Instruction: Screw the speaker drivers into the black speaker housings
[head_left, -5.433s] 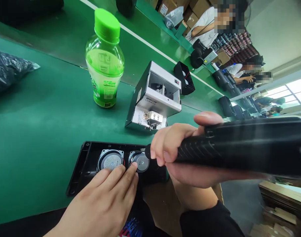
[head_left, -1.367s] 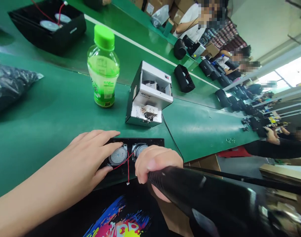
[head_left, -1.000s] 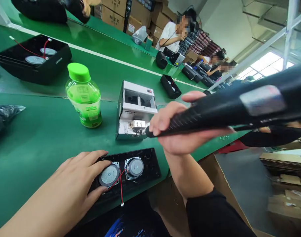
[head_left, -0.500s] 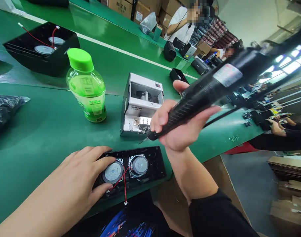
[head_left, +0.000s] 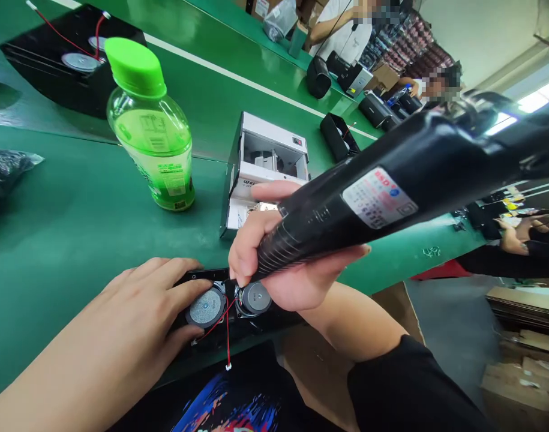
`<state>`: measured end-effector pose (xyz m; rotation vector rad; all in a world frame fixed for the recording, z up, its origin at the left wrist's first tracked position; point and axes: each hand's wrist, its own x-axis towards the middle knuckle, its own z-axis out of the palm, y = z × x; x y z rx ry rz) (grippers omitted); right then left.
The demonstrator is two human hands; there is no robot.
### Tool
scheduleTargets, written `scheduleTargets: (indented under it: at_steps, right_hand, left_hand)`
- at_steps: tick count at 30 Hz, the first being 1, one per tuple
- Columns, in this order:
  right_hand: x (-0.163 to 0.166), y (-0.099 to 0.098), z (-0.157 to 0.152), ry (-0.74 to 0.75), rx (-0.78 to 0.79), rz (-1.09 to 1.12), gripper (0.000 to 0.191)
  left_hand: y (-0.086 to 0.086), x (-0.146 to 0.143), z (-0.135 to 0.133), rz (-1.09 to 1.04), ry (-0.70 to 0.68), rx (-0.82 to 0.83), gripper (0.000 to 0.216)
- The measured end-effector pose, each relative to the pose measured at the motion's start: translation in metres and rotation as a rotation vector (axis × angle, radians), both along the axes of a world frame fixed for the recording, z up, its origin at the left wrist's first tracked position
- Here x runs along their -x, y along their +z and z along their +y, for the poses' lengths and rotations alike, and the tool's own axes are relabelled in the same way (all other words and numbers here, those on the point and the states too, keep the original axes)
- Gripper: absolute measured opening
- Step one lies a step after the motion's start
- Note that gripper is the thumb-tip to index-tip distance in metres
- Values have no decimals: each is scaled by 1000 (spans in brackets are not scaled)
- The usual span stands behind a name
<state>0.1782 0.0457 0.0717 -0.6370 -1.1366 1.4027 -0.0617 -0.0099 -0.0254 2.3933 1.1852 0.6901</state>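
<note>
My right hand [head_left: 274, 258] is wrapped around a black electric screwdriver [head_left: 373, 192], its tip down between the two round speaker drivers [head_left: 205, 308] of a black speaker housing [head_left: 238, 327] at the table's near edge. My left hand [head_left: 139, 312] grips the housing's left end, thumb and fingers curled around it. A red wire [head_left: 225, 336] with a small white plug hangs from the drivers over the edge.
A green-capped bottle [head_left: 150, 129] and a white screw feeder box [head_left: 265, 162] stand on the green table [head_left: 76, 228] behind the housing. Another black speaker housing [head_left: 62, 60] lies far left. A black bag [head_left: 4, 177] sits at the left edge. Other people work along the line.
My right hand has brought the screwdriver down from the screw feeder to the housing, tip now between the drivers. My left hand has stayed on the housing's left end.
</note>
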Motion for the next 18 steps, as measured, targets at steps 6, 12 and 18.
scheduleTargets:
  at_steps: [6, 12, 18]
  right_hand:
    - [0, -6, -1, 6, 16, 6, 78]
    - [1, -10, -1, 14, -42, -13, 78]
    - [1, -10, -1, 11, -35, -29, 81]
  left_hand:
    - [-1, 1, -3, -28, 5, -26, 34]
    - [-3, 0, -3, -21, 13, -6, 30]
    - [-2, 0, -4, -1, 29, 17, 27]
